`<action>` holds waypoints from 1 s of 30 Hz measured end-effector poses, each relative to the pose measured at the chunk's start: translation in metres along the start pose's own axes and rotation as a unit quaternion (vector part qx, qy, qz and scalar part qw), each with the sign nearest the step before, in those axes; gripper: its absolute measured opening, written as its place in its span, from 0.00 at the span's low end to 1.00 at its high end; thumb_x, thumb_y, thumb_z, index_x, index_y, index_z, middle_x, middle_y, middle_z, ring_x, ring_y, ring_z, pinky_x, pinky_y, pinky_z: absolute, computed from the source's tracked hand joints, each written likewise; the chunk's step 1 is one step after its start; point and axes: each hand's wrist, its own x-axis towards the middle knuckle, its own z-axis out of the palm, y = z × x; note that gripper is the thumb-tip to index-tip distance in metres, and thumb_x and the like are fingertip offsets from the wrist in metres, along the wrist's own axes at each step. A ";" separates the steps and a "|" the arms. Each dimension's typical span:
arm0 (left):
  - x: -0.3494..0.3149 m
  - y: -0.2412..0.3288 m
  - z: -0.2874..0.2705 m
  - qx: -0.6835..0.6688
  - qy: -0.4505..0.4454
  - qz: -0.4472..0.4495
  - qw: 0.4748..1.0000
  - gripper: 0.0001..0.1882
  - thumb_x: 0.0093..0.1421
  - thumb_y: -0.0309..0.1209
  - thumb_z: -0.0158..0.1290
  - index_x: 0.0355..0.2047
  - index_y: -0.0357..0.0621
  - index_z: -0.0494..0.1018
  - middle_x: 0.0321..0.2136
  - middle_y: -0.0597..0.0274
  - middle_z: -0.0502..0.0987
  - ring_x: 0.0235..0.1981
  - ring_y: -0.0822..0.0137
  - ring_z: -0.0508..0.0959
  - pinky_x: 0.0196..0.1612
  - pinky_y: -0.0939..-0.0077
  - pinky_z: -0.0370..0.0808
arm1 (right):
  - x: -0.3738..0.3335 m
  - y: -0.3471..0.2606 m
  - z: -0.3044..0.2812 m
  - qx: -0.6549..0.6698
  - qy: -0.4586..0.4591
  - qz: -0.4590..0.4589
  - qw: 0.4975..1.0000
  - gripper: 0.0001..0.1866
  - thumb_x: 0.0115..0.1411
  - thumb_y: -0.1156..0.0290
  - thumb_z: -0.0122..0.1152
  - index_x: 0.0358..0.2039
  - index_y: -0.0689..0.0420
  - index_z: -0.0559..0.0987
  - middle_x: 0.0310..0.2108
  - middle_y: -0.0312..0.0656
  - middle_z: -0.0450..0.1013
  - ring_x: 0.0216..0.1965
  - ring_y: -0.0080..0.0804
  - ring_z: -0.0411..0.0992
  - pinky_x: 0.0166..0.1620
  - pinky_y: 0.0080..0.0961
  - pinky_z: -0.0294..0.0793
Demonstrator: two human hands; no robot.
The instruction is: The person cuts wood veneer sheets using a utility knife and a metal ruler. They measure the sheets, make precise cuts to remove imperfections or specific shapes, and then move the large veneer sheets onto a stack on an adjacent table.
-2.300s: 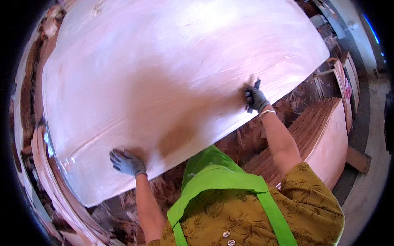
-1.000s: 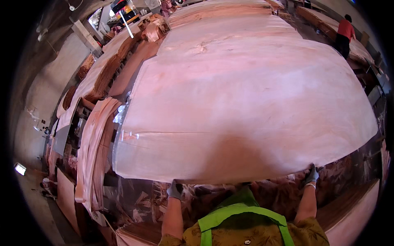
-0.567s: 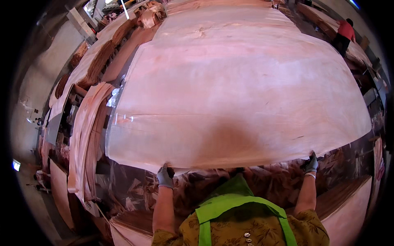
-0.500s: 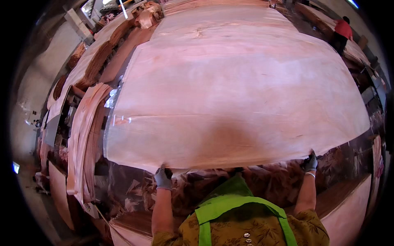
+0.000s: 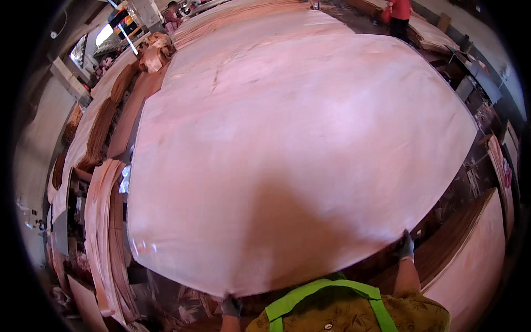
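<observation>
A large, thin, pinkish sheet of wood veneer (image 5: 310, 127) spreads out in front of me, its near edge bowed toward my body. My left hand (image 5: 230, 305), in a grey glove, grips that edge left of my middle. On the right, my gloved right hand (image 5: 406, 246) pinches the same edge, its thumb on top. The fingers beneath the sheet are hidden. A dark shadow lies across the sheet between my hands.
Folded veneer strips (image 5: 102, 238) hang at the left. Behind them lies a long stack of veneer (image 5: 105, 124). More sheets (image 5: 459, 249) are piled at the near right. A person in a red top (image 5: 399, 14) stands far right, and another person (image 5: 171, 16) is far left.
The veneer sheet's near edge has come closer to my body, with both hands gripping it. My left hand is lower in view, and the whole scene has shifted left and tilted.
</observation>
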 end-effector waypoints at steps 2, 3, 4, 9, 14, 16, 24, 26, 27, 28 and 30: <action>0.025 -0.020 0.023 0.036 -0.004 -0.037 0.999 0.14 0.59 0.42 0.49 0.40 0.49 0.72 0.34 0.62 0.73 0.36 0.63 0.73 0.35 0.69 0.72 | 0.048 0.014 -0.101 0.033 0.028 -0.042 0.998 0.18 0.53 0.54 0.62 0.13 0.43 0.66 0.09 0.30 0.56 0.11 0.29 0.57 0.17 0.32 0.60; 0.006 -0.018 -0.003 0.042 0.056 -0.015 0.997 0.15 0.60 0.43 0.48 0.40 0.48 0.72 0.34 0.62 0.74 0.36 0.62 0.73 0.35 0.69 0.72 | 0.014 0.052 -0.073 0.005 0.053 -0.003 0.999 0.12 0.54 0.55 0.62 0.20 0.45 0.73 0.14 0.32 0.63 0.17 0.31 0.63 0.23 0.34 0.67; 0.002 -0.017 -0.004 0.046 0.083 -0.008 0.995 0.16 0.60 0.44 0.48 0.41 0.48 0.72 0.34 0.61 0.74 0.35 0.62 0.73 0.36 0.69 0.72 | -0.005 0.065 -0.069 0.013 0.085 -0.011 0.996 0.12 0.53 0.58 0.62 0.32 0.51 0.79 0.26 0.36 0.72 0.28 0.33 0.69 0.33 0.35 0.72; 0.049 -0.011 0.036 0.088 0.181 0.090 0.975 0.20 0.60 0.49 0.46 0.42 0.47 0.73 0.33 0.59 0.75 0.34 0.61 0.75 0.38 0.66 0.72 | -0.016 0.067 -0.057 -0.105 0.179 -0.101 0.973 0.20 0.58 0.63 0.54 0.44 0.65 0.73 0.40 0.48 0.74 0.37 0.37 0.72 0.40 0.33 0.73; 0.117 0.047 0.078 0.200 0.376 0.342 0.838 0.25 0.61 0.53 0.44 0.43 0.45 0.73 0.32 0.56 0.76 0.33 0.60 0.76 0.40 0.64 0.72 | -0.010 0.000 0.112 -0.295 0.119 -0.184 0.930 0.32 0.56 0.47 0.55 0.53 0.58 0.70 0.39 0.46 0.76 0.33 0.44 0.73 0.35 0.35 0.73; 0.038 0.042 0.189 -0.044 0.040 0.146 0.988 0.20 0.60 0.45 0.48 0.48 0.47 0.68 0.44 0.60 0.73 0.43 0.65 0.72 0.51 0.64 0.68 | 0.008 -0.030 0.112 -0.162 0.131 -0.099 0.973 0.31 0.53 0.42 0.56 0.47 0.54 0.71 0.34 0.40 0.73 0.16 0.28 0.60 0.18 0.27 0.63; 0.068 0.084 0.186 0.061 -0.237 0.332 0.911 0.09 0.56 0.38 0.47 0.25 0.49 0.73 0.27 0.68 0.74 0.31 0.72 0.71 0.36 0.77 0.67 | -0.019 -0.024 0.199 -0.110 -0.054 -0.043 0.992 0.23 0.46 0.49 0.68 0.31 0.55 0.74 0.20 0.36 0.71 0.11 0.24 0.55 0.14 0.23 0.58; 0.053 0.090 0.218 0.019 -0.188 0.177 0.966 0.15 0.57 0.46 0.49 0.27 0.49 0.75 0.23 0.69 0.75 0.24 0.71 0.73 0.25 0.76 0.68 | 0.007 -0.034 0.166 -0.169 -0.069 -0.045 0.982 0.23 0.49 0.51 0.65 0.40 0.52 0.74 0.21 0.34 0.71 0.14 0.23 0.57 0.16 0.24 0.58; 0.043 0.095 0.191 -0.001 -0.069 0.162 0.984 0.18 0.56 0.50 0.51 0.28 0.49 0.76 0.20 0.67 0.75 0.19 0.69 0.72 0.18 0.74 0.66 | -0.017 -0.018 0.192 -0.227 -0.064 -0.031 0.971 0.35 0.53 0.53 0.61 0.59 0.42 0.60 0.23 0.33 0.71 0.17 0.23 0.60 0.18 0.24 0.59; 0.043 0.102 0.190 0.030 -0.132 0.165 0.977 0.18 0.56 0.51 0.53 0.27 0.48 0.75 0.18 0.65 0.74 0.17 0.68 0.72 0.15 0.75 0.64 | -0.007 -0.028 0.184 -0.224 -0.125 -0.003 0.967 0.45 0.56 0.56 0.58 0.65 0.31 0.39 0.25 0.33 0.72 0.18 0.22 0.61 0.18 0.23 0.58; 0.036 0.106 0.184 -0.018 -0.109 0.107 0.988 0.15 0.59 0.44 0.51 0.22 0.48 0.70 0.15 0.64 0.72 0.13 0.68 0.69 0.12 0.76 0.61 | -0.014 -0.024 0.189 -0.237 -0.099 0.008 0.966 0.43 0.57 0.59 0.57 0.66 0.34 0.40 0.27 0.36 0.73 0.15 0.22 0.59 0.16 0.23 0.56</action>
